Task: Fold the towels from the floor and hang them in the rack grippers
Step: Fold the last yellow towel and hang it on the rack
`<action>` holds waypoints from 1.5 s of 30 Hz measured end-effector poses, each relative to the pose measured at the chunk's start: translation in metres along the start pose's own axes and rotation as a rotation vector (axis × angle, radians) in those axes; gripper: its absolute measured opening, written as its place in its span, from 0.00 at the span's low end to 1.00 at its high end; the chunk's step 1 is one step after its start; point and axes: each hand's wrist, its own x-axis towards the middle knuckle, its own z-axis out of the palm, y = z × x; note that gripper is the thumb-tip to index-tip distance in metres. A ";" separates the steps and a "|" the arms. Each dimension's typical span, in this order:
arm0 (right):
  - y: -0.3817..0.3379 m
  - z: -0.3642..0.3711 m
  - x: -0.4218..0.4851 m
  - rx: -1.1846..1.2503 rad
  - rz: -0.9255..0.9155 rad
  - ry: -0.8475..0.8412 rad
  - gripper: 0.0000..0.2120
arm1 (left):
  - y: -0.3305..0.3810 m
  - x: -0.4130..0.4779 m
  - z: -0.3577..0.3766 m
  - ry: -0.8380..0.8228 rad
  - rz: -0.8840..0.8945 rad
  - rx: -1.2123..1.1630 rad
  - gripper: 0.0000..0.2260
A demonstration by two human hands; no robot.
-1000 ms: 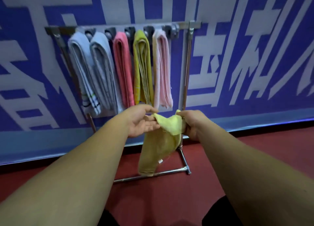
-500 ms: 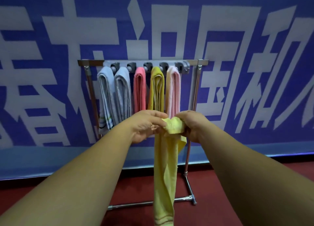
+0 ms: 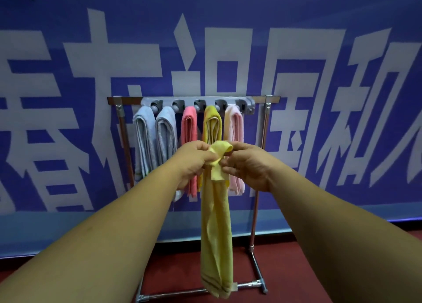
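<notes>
A pale yellow towel [image 3: 215,234] hangs long and narrow from both my hands, in front of the rack. My left hand [image 3: 191,161] pinches its top end from the left, and my right hand [image 3: 249,165] pinches it from the right. The metal rack [image 3: 260,165] stands behind, with a grey gripper bar [image 3: 198,102] along its top rail. Several folded towels hang from the bar: two grey ones [image 3: 155,134], a pink one [image 3: 189,129], a mustard one [image 3: 212,124] and a light pink one [image 3: 235,129].
A blue banner wall [image 3: 319,97] with large white characters stands right behind the rack. The floor [image 3: 296,268] is dark red. The rack's base bars [image 3: 251,284] lie on the floor under the hanging towel's lower end.
The camera has tilted up and moved closer to the rack. The yellow towel was bunched between my hands and now hangs straight down; both hands have risen and closed in on its top end.
</notes>
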 end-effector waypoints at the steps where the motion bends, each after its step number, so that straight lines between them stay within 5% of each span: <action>1: -0.001 0.000 0.000 -0.056 -0.031 -0.007 0.19 | 0.003 0.000 -0.002 -0.003 -0.006 -0.004 0.02; 6: -0.011 0.003 -0.002 -0.294 -0.153 0.130 0.07 | 0.018 -0.005 -0.008 -0.035 -0.001 0.069 0.06; 17: -0.035 0.012 -0.005 -0.276 -0.119 0.210 0.09 | 0.049 -0.017 -0.011 0.006 -0.024 0.215 0.08; 25: -0.050 0.016 -0.018 -0.344 -0.144 0.238 0.11 | 0.060 -0.019 0.006 -0.176 -0.037 -0.012 0.14; 29: -0.056 0.012 -0.020 -0.460 -0.169 0.237 0.11 | 0.067 -0.023 0.011 -0.332 -0.045 0.109 0.17; 37: -0.066 0.000 -0.035 -0.588 -0.171 0.286 0.13 | 0.077 -0.028 0.012 -0.174 0.008 0.250 0.02; 45: -0.061 -0.004 -0.048 -0.462 -0.185 0.275 0.09 | 0.073 -0.037 0.012 -0.022 0.115 0.399 0.05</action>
